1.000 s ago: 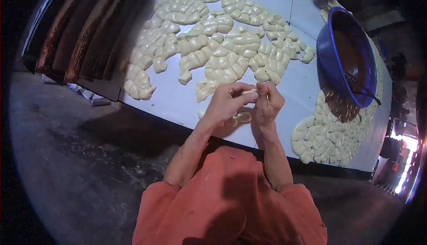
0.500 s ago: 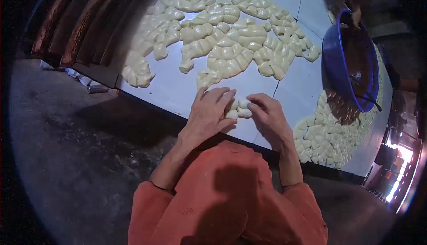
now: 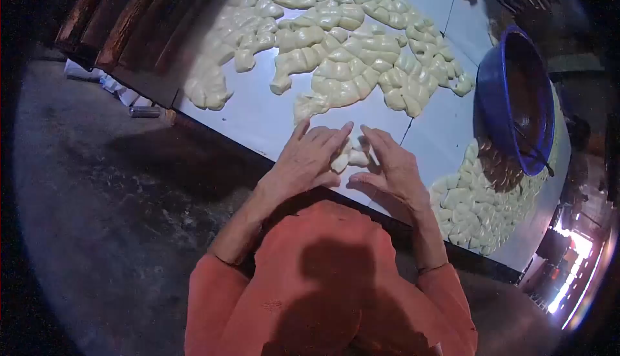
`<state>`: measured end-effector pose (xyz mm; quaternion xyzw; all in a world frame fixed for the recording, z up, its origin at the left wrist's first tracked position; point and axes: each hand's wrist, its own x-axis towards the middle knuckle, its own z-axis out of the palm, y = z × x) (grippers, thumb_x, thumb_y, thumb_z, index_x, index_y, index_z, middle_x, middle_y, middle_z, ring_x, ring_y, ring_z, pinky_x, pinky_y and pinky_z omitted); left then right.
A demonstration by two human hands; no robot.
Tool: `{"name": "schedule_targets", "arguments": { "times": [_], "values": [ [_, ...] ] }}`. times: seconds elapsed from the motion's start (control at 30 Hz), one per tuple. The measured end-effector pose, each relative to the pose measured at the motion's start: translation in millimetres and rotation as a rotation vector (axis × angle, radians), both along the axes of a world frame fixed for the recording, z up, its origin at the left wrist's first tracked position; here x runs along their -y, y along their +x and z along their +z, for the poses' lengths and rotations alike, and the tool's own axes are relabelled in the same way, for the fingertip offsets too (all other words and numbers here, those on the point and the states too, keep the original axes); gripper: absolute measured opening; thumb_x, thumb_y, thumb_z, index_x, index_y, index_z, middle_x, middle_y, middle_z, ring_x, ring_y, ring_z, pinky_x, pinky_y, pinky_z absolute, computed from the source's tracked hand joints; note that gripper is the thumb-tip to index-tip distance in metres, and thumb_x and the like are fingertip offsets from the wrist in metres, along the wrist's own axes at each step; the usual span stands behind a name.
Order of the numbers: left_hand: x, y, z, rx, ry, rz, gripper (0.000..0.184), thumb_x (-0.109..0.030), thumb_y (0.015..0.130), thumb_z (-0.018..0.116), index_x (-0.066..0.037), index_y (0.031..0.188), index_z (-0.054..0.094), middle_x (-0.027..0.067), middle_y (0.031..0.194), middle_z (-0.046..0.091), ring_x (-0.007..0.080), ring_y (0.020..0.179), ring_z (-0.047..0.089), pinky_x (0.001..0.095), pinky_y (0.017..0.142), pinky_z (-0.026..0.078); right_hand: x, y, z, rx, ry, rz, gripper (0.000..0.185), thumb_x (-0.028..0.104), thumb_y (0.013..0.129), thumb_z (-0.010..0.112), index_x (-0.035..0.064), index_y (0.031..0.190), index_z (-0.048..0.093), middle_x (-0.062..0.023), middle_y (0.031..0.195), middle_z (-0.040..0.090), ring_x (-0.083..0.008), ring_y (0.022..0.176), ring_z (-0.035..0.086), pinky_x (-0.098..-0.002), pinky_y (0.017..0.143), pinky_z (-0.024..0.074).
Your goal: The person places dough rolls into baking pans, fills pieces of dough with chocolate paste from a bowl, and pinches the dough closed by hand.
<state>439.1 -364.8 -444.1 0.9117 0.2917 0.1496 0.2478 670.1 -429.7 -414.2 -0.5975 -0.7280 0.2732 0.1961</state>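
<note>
- Since the earlier frame, your right hand (image 3: pixel 398 170) has spread: its thumb and index finger, which met the pieces then, now part widely around their right side.
- Your left hand (image 3: pixel 298 165) has changed little; thumb and index finger stand wide apart along the left side of the cluster.
- Between your hands, near the table's (image 3: pixel 255 122) front edge, lies the small cluster of pale pieces (image 3: pixel 354 157). You seem to hold nothing firmly; whether your fingertips touch it, I cannot tell.
- As for progress, this cluster is shaped into separate lobes, set together but apart from the large pale spread (image 3: pixel 352 55), which reaches from the left edge toward the far edge.
- That spread looks still uncoated and glossy, its lobes pressed together; how many remain to be handled, I cannot tell.
- Toward the table's right edge stands the blue bowl (image 3: pixel 494 94), with a dark handle (image 3: pixel 531 143) inside; smaller pale pieces (image 3: pixel 475 217) cover the front right corner.
</note>
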Motion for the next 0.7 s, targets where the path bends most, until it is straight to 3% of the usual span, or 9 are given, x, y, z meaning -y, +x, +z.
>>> {"name": "schedule_targets", "arguments": {
  "times": [0.07, 0.17, 0.3, 0.33, 0.43, 0.5, 0.57, 0.63, 0.7],
  "values": [
    [0, -10, 19, -0.107, -0.019, 0.005, 0.105, -0.049, 0.068, 0.081, -0.008, 0.152, 0.035, 0.0179, 0.151, 0.039, 0.0351, 0.133, 0.044, 0.0509, 0.11, 0.034, 2, 9, -8, 0.088, 0.004, -0.02, 0.097, 0.056, 0.066, 0.083, 0.0141, 0.146, 0.047, -0.0215, 0.144, 0.048, -0.0386, 0.112, 0.06, -0.044, 0.095, 0.05],
    [-1, -30, 26, -0.076, -0.02, 0.087, 0.103, -0.046, 0.068, 0.082, -0.009, 0.152, 0.036, 0.0185, 0.15, 0.041, 0.0372, 0.134, 0.043, 0.051, 0.11, 0.034, -3, 10, -22, 0.13, 0.167, 0.087, 0.096, 0.056, 0.066, 0.083, 0.0135, 0.146, 0.048, -0.0212, 0.144, 0.048, -0.0391, 0.118, 0.057, -0.048, 0.098, 0.046],
    [2, -44, 18, -0.243, -0.137, 0.157, 0.095, -0.041, 0.071, 0.082, -0.013, 0.15, 0.039, 0.0188, 0.144, 0.047, 0.0387, 0.123, 0.053, 0.0474, 0.1, 0.046, -13, -8, -38, 0.186, 0.247, 0.254, 0.096, 0.071, 0.069, 0.072, 0.012, 0.142, 0.05, -0.0176, 0.143, 0.048, -0.0362, 0.123, 0.052, -0.0473, 0.099, 0.0409],
    [0, -47, 8, -0.122, -0.084, 0.15, 0.09, -0.039, 0.072, 0.082, -0.011, 0.148, 0.042, 0.0182, 0.138, 0.051, 0.0385, 0.116, 0.058, 0.045, 0.094, 0.05, -15, -13, -44, 0.238, 0.27, 0.263, 0.092, 0.072, 0.071, 0.069, 0.0119, 0.14, 0.052, -0.0154, 0.14, 0.05, -0.0337, 0.121, 0.052, -0.0457, 0.098, 0.0391],
    [-8, -47, 4, -0.086, -0.288, 0.144, 0.086, -0.037, 0.073, 0.082, -0.009, 0.145, 0.044, 0.0184, 0.134, 0.053, 0.038, 0.115, 0.059, 0.0431, 0.093, 0.051, -24, -20, -42, 0.223, 0.313, 0.259, 0.083, 0.063, 0.076, 0.071, 0.0073, 0.136, 0.056, -0.0134, 0.129, 0.057, -0.0327, 0.107, 0.056, -0.0449, 0.09, 0.0437],
    [-11, -40, 2, -0.118, -0.302, 0.106, 0.076, -0.032, 0.076, 0.081, -0.006, 0.14, 0.048, 0.0185, 0.123, 0.056, 0.0388, 0.107, 0.061, 0.0441, 0.088, 0.053, -26, -21, -50, 0.187, 0.314, 0.309, 0.066, 0.051, 0.083, 0.07, 0.0077, 0.131, 0.056, -0.0141, 0.122, 0.058, -0.0313, 0.096, 0.059, -0.0419, 0.08, 0.0475],
    [-13, -36, -12, -0.118, -0.254, 0.072, 0.066, -0.032, 0.079, 0.078, -0.006, 0.133, 0.052, 0.0166, 0.118, 0.058, 0.0388, 0.1, 0.064, 0.0468, 0.082, 0.054, -29, -24, -56, 0.064, 0.422, 0.296, 0.053, 0.036, 0.08, 0.075, 0.0056, 0.122, 0.061, -0.0147, 0.109, 0.064, -0.0333, 0.086, 0.062, -0.0422, 0.072, 0.0513],
    [-20, -34, -9, -0.038, -0.382, 0.079, 0.054, -0.03, 0.078, 0.076, -0.007, 0.124, 0.059, 0.0171, 0.107, 0.063, 0.0391, 0.097, 0.065, 0.048, 0.081, 0.053, -31, -32, -45, -0.048, 0.296, 0.252, 0.047, 0.024, 0.076, 0.077, 0.0024, 0.115, 0.064, -0.0159, 0.095, 0.066, -0.0367, 0.08, 0.064, -0.044, 0.071, 0.053],
    [-23, -33, -12, 0.005, -0.441, 0.038, 0.045, -0.028, 0.074, 0.075, -0.007, 0.113, 0.064, 0.0175, 0.108, 0.065, 0.0376, 0.098, 0.066, 0.0463, 0.081, 0.053, -28, -34, -33, -0.077, 0.086, 0.162, 0.041, 0.023, 0.076, 0.077, -0.0006, 0.108, 0.066, -0.0166, 0.09, 0.068, -0.0326, 0.082, 0.067, -0.0415, 0.074, 0.0544]
  ]
}}
